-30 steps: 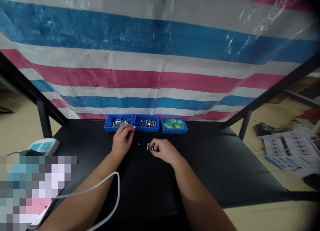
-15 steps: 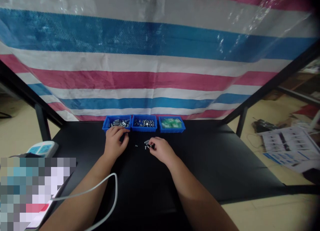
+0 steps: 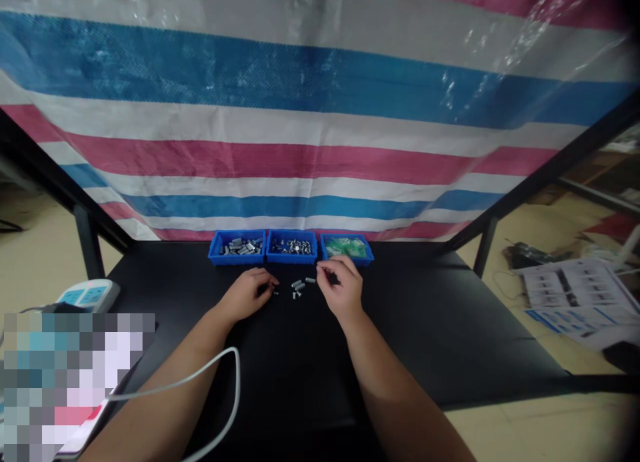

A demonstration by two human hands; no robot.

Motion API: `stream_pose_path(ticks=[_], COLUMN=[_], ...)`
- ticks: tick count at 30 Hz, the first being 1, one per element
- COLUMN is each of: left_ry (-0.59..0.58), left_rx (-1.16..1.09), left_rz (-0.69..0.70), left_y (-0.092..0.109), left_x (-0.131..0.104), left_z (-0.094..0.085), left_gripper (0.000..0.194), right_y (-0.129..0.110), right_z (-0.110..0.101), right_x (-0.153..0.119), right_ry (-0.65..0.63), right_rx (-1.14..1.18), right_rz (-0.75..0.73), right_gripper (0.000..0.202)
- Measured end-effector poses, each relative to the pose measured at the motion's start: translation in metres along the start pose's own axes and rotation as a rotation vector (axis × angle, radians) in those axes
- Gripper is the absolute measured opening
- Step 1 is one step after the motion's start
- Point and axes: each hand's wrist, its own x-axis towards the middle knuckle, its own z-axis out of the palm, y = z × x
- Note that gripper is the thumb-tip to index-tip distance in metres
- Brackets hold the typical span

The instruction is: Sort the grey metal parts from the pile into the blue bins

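My left hand (image 3: 249,293) is low over the black table, thumb and forefinger drawn together beside a small screw (image 3: 276,293). Whether the screw is between those fingertips I cannot make out. Just in front of the right blue bin (image 3: 370,257) is my right hand (image 3: 343,290), its thumb and forefinger pinched; what they hold, if anything, is too small to tell. Between the hands lie metal cylinders (image 3: 299,285), another cylinder (image 3: 311,280) near my right thumb, and small screws (image 3: 295,295).
At the table's back edge, the left blue bin (image 3: 214,255) holds metal cylinders and the middle blue bin (image 3: 270,255) small screws; green packets (image 3: 353,247) fill the right one. A white cable (image 3: 237,382) loops over my left forearm. A power strip (image 3: 93,294) sits at left.
My left hand has come away from the left bin toward the loose screw. My right hand has moved right and away from the cylinders, leaving them and the screws uncovered on the table.
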Motion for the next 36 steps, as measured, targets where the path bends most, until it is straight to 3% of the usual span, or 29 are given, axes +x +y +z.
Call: stream_pose_path(ticks=[3,6,11,16,23,28,36], left_ry=[-0.016,-0.019,-0.02,-0.045,-0.232,-0.279,-0.223], left_rx=[0.004,0.008,0.028,0.09,0.059,0.061,0.163], left_rz=[-0.003,-0.001,0.011,0.03,0.105,0.097,-0.046], left_y=[-0.001,0.001,0.003,0.015,0.044,0.04,0.011], left_x=[0.001,0.002,0.0,0.002,0.019,0.02,0.007], left_z=[0.001,0.001,0.0,0.003,0.024,0.029,0.011], left_gripper=[0.022,0.021,0.023,0.033,0.044,0.045,0.045], right_y=[-0.006,-0.004,0.006,0.009,-0.003,-0.004,0.007], right_z=[0.002,0.009,0.021,0.009,-0.013,-0.018,-0.013], right_x=[0.005,0.009,0.009,0.005,0.001,0.0,-0.005], right_ry=[0.142,0.159,-0.12,-0.269,-0.607,-0.605,-0.648], right_rx=[-0.047,-0.074,0.019,-0.072,0.06,0.122,0.049], right_rz=[-0.078,-0.082,-0.015,0.052,0.047,0.055,0.073], right_gripper=[0.007,0.007,0.031,0.015,0.01,0.012,0.008])
